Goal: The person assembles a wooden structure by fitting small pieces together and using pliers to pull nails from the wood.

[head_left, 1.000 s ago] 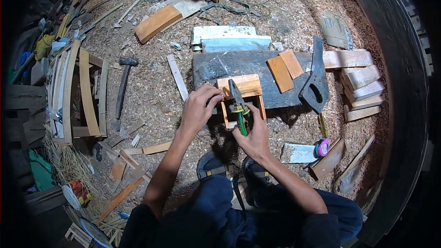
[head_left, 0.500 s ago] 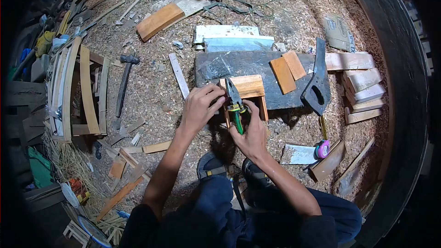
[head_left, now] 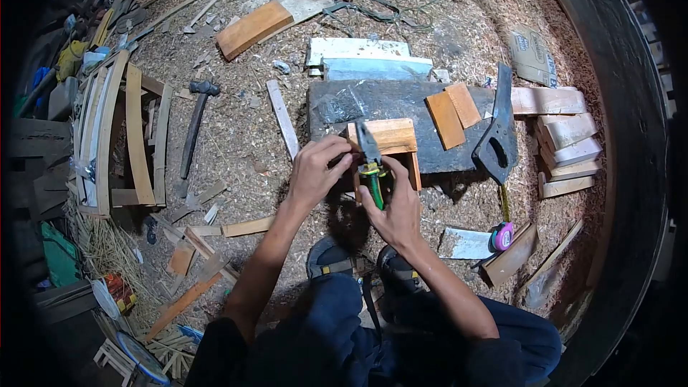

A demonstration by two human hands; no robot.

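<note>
My right hand (head_left: 398,204) is wrapped round the green and yellow handles of the pliers (head_left: 371,166), whose dark jaws point away from me over a small wooden box frame (head_left: 388,135). The frame rests at the near edge of a dark board (head_left: 315,116). At the frame's left side is my left hand (head_left: 316,168), its thumb and fingertips close together; whatever lies between them is too small to make out. Two orange-brown wood pieces (head_left: 446,122) and a handsaw (head_left: 496,136) lie on the board to the right.
A hammer (head_left: 196,129) and a curved slatted wooden frame (head_left: 136,136) lie at the left. To the right are stacked wood pieces (head_left: 570,147) and a pink tape measure (head_left: 503,236). Pale blocks (head_left: 376,68) sit behind the board, and wood shavings cover the ground.
The pliers have shifted slightly and their jaws look blurred. The whole view has moved a little; my left hand keeps its place beside the frame.
</note>
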